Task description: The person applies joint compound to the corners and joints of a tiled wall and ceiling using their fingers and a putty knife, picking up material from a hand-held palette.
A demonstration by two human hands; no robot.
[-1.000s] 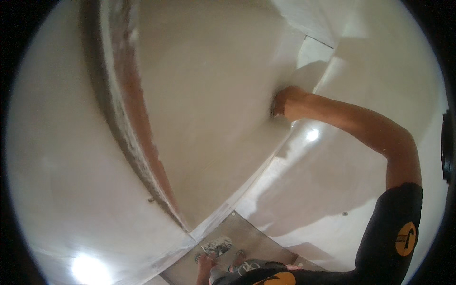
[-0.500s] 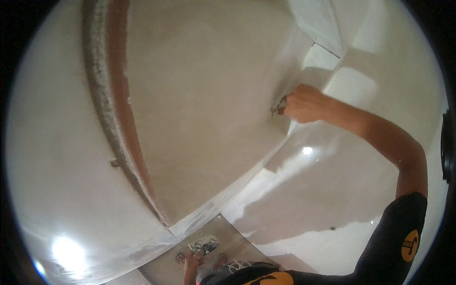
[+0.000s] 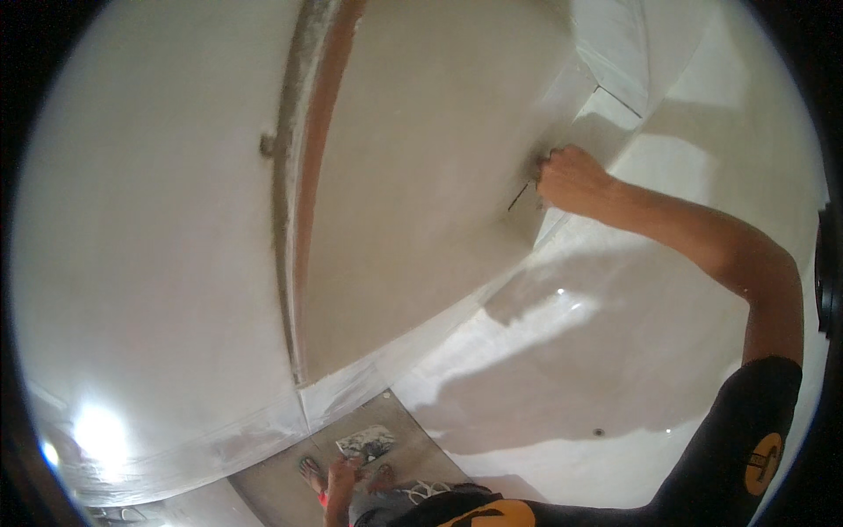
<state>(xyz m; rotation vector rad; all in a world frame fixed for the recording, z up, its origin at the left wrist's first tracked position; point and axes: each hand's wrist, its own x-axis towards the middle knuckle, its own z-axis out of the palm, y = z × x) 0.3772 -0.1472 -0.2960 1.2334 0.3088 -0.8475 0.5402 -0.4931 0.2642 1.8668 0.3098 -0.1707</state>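
My right hand (image 3: 575,180) is raised at the end of an outstretched arm and closed around a putty knife (image 3: 519,196). The thin, dark blade is seen nearly edge-on and lies close to the beige wall surface (image 3: 421,176), by its corner with the white wall. The knife's handle is hidden in my fist. Low down near my waist, my left hand (image 3: 341,479) is closed on the near end of a flat plate (image 3: 367,443) smeared with white and grey putty.
A reddish-brown strip (image 3: 323,132) with a rough grey edge borders the beige surface on the left. My sandalled feet (image 3: 311,474) stand on a brown board (image 3: 263,479). A bright lamp (image 3: 101,432) shines at lower left. Shadows fall across the white wall (image 3: 544,369).
My right hand has shifted slightly right and up, and the blade's angle has changed. The view has turned, so the brown strip appears farther right. My left hand still holds the plate.
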